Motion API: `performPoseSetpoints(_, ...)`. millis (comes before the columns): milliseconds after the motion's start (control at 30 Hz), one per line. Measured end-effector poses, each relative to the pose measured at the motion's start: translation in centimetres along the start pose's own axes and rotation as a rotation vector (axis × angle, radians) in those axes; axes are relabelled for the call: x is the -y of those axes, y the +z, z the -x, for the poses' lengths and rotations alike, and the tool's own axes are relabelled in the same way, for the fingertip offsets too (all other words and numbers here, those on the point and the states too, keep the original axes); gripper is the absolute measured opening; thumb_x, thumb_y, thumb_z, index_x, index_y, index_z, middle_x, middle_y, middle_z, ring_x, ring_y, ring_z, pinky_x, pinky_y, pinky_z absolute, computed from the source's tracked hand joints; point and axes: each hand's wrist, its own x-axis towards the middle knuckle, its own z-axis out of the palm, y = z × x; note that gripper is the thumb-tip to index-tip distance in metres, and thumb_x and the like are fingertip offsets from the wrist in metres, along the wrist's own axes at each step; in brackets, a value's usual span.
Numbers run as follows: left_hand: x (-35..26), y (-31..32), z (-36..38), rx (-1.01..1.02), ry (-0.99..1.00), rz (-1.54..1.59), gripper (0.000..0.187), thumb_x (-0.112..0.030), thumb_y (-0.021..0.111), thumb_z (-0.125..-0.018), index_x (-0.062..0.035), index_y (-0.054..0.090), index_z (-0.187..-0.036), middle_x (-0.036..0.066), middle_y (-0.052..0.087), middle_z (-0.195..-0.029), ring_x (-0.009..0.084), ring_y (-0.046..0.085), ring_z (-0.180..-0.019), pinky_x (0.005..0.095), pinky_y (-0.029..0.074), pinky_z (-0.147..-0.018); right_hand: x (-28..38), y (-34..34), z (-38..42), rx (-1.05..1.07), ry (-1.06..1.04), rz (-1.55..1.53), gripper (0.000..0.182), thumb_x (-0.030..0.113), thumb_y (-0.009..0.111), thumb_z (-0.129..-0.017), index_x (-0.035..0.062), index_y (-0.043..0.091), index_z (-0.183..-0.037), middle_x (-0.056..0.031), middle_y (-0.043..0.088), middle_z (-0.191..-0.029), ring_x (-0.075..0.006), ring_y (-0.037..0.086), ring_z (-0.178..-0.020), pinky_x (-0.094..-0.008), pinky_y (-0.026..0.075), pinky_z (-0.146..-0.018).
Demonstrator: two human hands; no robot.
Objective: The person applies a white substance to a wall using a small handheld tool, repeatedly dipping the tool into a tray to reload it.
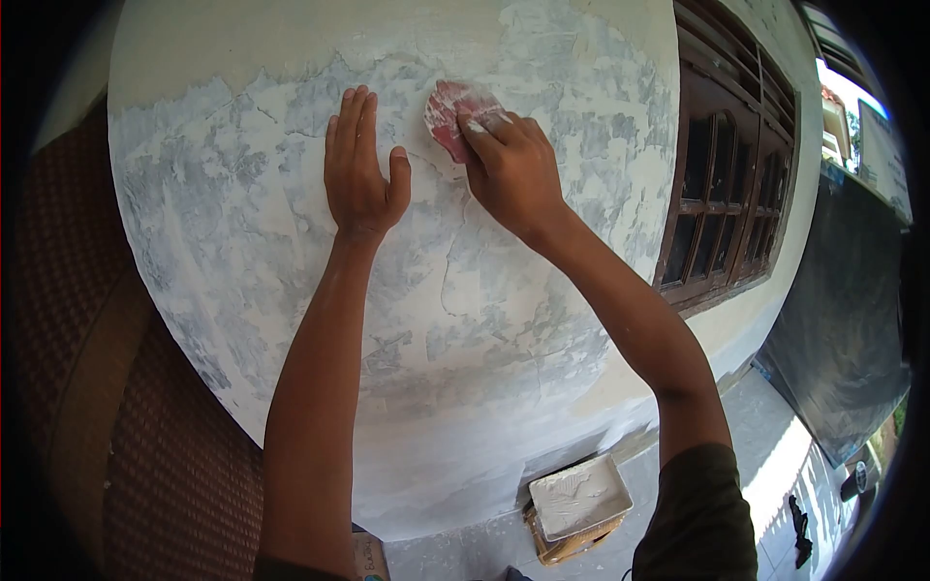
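Note:
My left hand [360, 179] lies flat against the wall [417, 271], its fingers pointing up and its thumb held apart. To its right, my right hand [515, 172] grips a red putty scraper [448, 121] smeared with white putty. The scraper's blade is at the wall, level with my left fingertips. White and grey patches of putty cover the wall around both hands, with cracks and rough edges showing. Below, a white tray [581, 499] of white putty rests on a yellowish support near the foot of the wall.
A brown wooden window [727, 165] with glass panes is set in the wall at right. Dark woven panels [184, 455] stand at left. A dark sheet [833, 310] hangs at far right. A cardboard box [369, 557] and a black item [800, 533] are on the tiled floor.

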Motion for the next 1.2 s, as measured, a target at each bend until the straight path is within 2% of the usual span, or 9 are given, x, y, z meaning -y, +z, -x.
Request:
performPoseSetpoints(100, -0.1, -0.1, 0.1, 0.008, -0.003, -0.006, 0.061, -0.022, 0.048, -0.086, 0.0053, 0.046, -0.140, 0.021, 0.048, -0.146, 0.0357, 0.040, -0.141, 0.0525, 0.030, -0.115, -2.9, 1.3, -3.8, -0.156, 0.006, 0.092, 0.031, 0.001, 0.068, -0.076, 0.0041, 0.072, -0.107, -0.0110, 0.066, -0.083, -0.0299, 0.062, -0.083, -0.0399, 0.049, -0.075)
performPoseSetpoints(267, 0.1, -0.1, 0.0, 0.001, -0.004, 0.002, 0.061, -0.024, 0.048, -0.086, 0.0049, 0.047, -0.139, 0.021, 0.048, -0.146, 0.0353, 0.040, -0.141, 0.0523, 0.030, -0.115, -2.1, 3.1, 0.1, 0.039, -0.064, 0.167, 0.036, 0.000, 0.066, -0.072, -0.0014, 0.069, -0.108, -0.0118, 0.066, -0.083, -0.0282, 0.063, -0.083, -0.0379, 0.047, -0.078)
performPoseSetpoints(300, 0.0, -0.1, 0.0, 0.004, -0.010, 0.006, 0.061, -0.025, 0.048, -0.086, 0.0048, 0.047, -0.139, 0.021, 0.048, -0.146, 0.0351, 0.040, -0.141, 0.0521, 0.030, -0.115, -1.0, 3.3, 1.8, 0.021, -0.059, 0.122, 0.015, -0.001, 0.061, -0.072, 0.0021, 0.069, -0.085, -0.0110, 0.063, -0.077, -0.0282, 0.061, -0.082, -0.0402, 0.044, -0.080)
performPoseSetpoints(500, 0.0, 0.0, 0.0, 0.009, -0.005, 0.004, 0.061, -0.025, 0.047, -0.086, 0.0045, 0.046, -0.140, 0.020, 0.048, -0.146, 0.0350, 0.039, -0.142, 0.0519, 0.029, -0.116, 0.1, 0.4, 0.6, -0.130, 0.025, -0.040, 0.034, 0.002, 0.072, -0.075, 0.0026, 0.072, -0.108, -0.0109, 0.066, -0.082, -0.0277, 0.063, -0.080, -0.0381, 0.048, -0.074)
performPoseSetpoints(667, -0.2, -0.3, 0.0, 0.039, -0.018, -0.019, 0.062, -0.023, 0.048, -0.086, 0.0045, 0.045, -0.141, 0.020, 0.047, -0.147, 0.0348, 0.038, -0.142, 0.0518, 0.029, -0.116, -3.8, 2.2, -1.6, -0.153, 0.066, 0.149, 0.031, 0.003, 0.068, -0.077, 0.0035, 0.071, -0.108, -0.0116, 0.066, -0.083, -0.0294, 0.062, -0.082, -0.0403, 0.048, -0.077)
performPoseSetpoints(767, -0.1, -0.2, 0.0, 0.046, -0.025, -0.011, 0.062, -0.023, 0.049, -0.086, 0.0041, 0.045, -0.141, 0.020, 0.046, -0.148, 0.0349, 0.038, -0.143, 0.0518, 0.028, -0.116, -2.0, 2.5, 1.2, 0.106, 0.095, 0.212, 0.031, 0.002, 0.065, -0.076, 0.0000, 0.069, -0.107, -0.0120, 0.066, -0.085, -0.0290, 0.063, -0.089, -0.0399, 0.046, -0.081)
performPoseSetpoints(900, -0.1, -0.6, 0.1, 0.076, -0.038, 0.006, 0.063, -0.025, 0.049, -0.088, 0.0022, 0.042, -0.144, 0.020, 0.044, -0.150, 0.0344, 0.035, -0.144, 0.0514, 0.027, -0.117, 2.7, 0.1, 6.1, 0.097, 0.147, -0.081, 0.034, 0.000, 0.068, -0.078, -0.0012, 0.068, -0.112, -0.0142, 0.065, -0.090, -0.0306, 0.062, -0.088, -0.0413, 0.046, -0.080)
performPoseSetpoints(1067, -2.0, -1.6, 3.2, 0.099, -0.189, 0.124, 0.059, -0.024, 0.044, -0.095, 0.0004, 0.037, -0.148, 0.019, 0.037, -0.155, 0.0346, 0.031, -0.146, 0.0487, 0.024, -0.119, 4.4, -5.3, 10.6, 0.192, 0.655, -0.607, 0.015, 0.000, 0.063, -0.090, -0.0004, 0.069, -0.104, -0.0080, 0.054, -0.078, -0.0155, 0.056, -0.081, -0.0288, 0.048, -0.069)
performPoseSetpoints(1200, -6.9, -3.1, 8.9, 0.158, -0.385, 0.280, 0.060, -0.025, 0.044, -0.096, -0.0004, 0.035, -0.149, 0.019, 0.036, -0.156, 0.0345, 0.030, -0.146, 0.0459, 0.023, -0.120, 3.3, -8.8, 15.7, 0.287, 0.976, -0.985, 0.013, 0.006, 0.062, -0.096, -0.0019, 0.069, -0.104, -0.0045, 0.069, -0.098, -0.0117, 0.063, -0.089, -0.0281, 0.054, -0.082)
